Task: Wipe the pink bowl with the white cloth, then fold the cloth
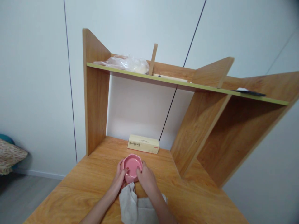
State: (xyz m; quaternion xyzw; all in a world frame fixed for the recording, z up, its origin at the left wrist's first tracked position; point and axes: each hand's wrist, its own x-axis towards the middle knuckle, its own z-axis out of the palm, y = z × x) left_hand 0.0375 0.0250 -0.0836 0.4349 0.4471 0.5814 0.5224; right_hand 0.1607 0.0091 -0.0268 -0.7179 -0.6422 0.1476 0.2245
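A small pink dish with a raised, wavy rim is held between both hands over the desk. My left hand grips its left side, thumb over the rim. On the right side my right hand grips it the same way, thumb reaching inside. The dish tips toward me, so its shiny inner floor shows. Below it a light grey cloth lies crumpled, one end rising to the dish's lower edge near my left fingers. Whether my left fingers also hold the cloth is hidden.
A cream-coloured box stands at the back of the wooden desk. Above runs a shelf bearing a clear plastic bag and a flat dark item. An upright wooden panel stands at right. Patterned fabric shows far left.
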